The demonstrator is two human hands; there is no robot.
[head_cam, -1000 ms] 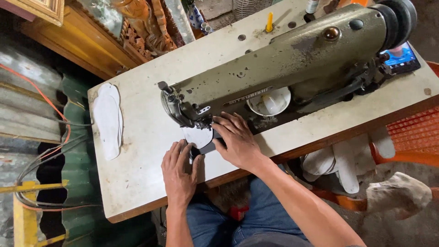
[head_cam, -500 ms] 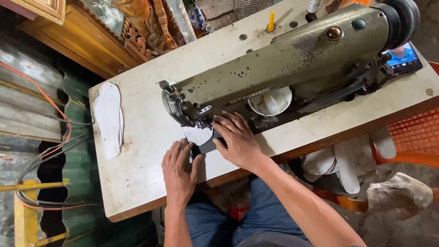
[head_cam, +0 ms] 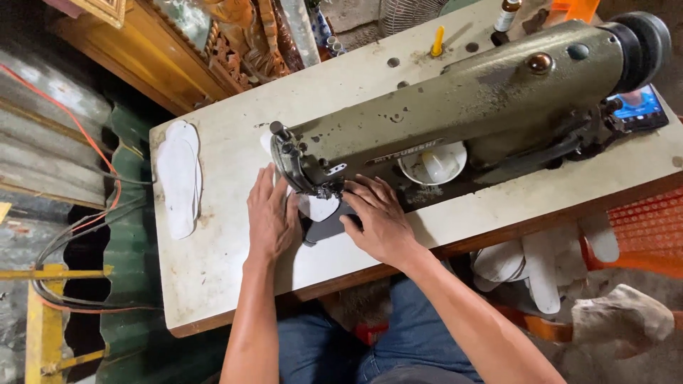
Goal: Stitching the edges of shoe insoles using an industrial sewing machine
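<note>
while my knees in blue jeans sit closest under the table edge, both forearms reach up from there onto the white table. compared with a moment ago, my left hand has slid further up the table, away from my body and toward the needle end of the machine; before, it lay lower, near the table's front edge. now it lies flat, palm down, fingers straight and close together, pressing on the table and the left edge of the white piece, gripping nothing. my right hand has stayed much where it was, spread palm down with fingers slightly bent, its fingertips on the white piece and the dark piece just in front of the needle; it pins them flat rather than closing round them. the two pieces overlap between my hands, right under the machine's head. just beyond stands the olive green sewing machine, lying slantwise across the table. to the far left, well apart from my hands, a stack of white insole shapes lies near the table's edge. past the machine a yellow peg stands upright.
</note>
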